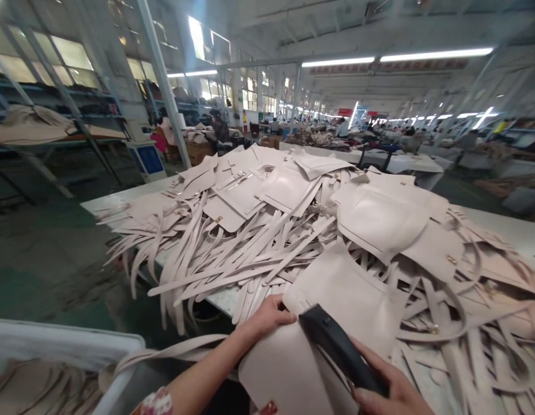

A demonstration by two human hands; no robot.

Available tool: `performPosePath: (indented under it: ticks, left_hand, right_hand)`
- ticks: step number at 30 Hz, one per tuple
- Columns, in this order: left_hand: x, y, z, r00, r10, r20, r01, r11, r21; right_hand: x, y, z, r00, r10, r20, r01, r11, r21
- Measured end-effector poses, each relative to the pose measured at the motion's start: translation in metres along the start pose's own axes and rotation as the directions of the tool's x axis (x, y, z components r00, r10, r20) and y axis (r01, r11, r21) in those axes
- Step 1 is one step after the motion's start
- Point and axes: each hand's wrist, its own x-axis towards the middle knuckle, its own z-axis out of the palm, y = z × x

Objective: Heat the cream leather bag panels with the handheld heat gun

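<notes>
Black tool: our right hand clamps its fingers round it, lower right of centre.
Beige panel: our left hand pinches its upper edge, bottom centre.

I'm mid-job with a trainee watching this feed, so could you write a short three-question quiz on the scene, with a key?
1. Which hand holds the black stapler-like tool?
2. True or false: the white bin at lower left has beige pieces in it.
3. The left hand is touching:
A) a metal post
B) a beige panel
C) a blue-and-white cabinet

Key:
1. The right hand.
2. True.
3. B.
</notes>
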Motion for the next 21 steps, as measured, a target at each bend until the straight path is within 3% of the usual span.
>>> performPosePath:
  ticks: [4, 9, 12, 16, 18, 21]
  left_hand:
    - [0.002, -0.001, 0.003, 1.000, -0.002, -0.007, 0.002, 1.000, -0.016]
    - [0.002, -0.001, 0.003, 0.999, -0.049, -0.018, 0.048, 0.998, -0.034]
    - [0.002, 0.000, 0.003, 0.998, -0.065, -0.007, 0.065, 0.996, -0.068]
    - [0.010, 0.001, 0.005, 0.995, -0.094, 0.040, 0.096, 0.993, -0.061]
    - [0.013, 0.003, 0.008, 0.993, -0.105, 0.053, 0.106, 0.994, -0.031]
    - [-0.002, 0.009, 0.021, 0.997, -0.071, -0.029, 0.072, 0.997, 0.018]
  right_hand:
    - [0.025, -0.009, 0.009, 0.999, 0.025, 0.046, -0.031, 0.988, 0.150]
    - [0.041, -0.025, 0.006, 0.993, -0.007, -0.121, 0.031, 0.980, 0.194]
    - [0.032, -0.029, 0.000, 0.983, -0.018, -0.184, 0.050, 0.984, 0.169]
    - [0.015, -0.023, -0.006, 0.994, 0.088, -0.068, -0.078, 0.987, 0.144]
    - [0.015, -0.014, -0.007, 0.991, 0.114, -0.072, -0.103, 0.985, 0.141]
    - [0.030, -0.001, -0.005, 0.990, 0.075, -0.118, -0.078, 0.997, -0.018]
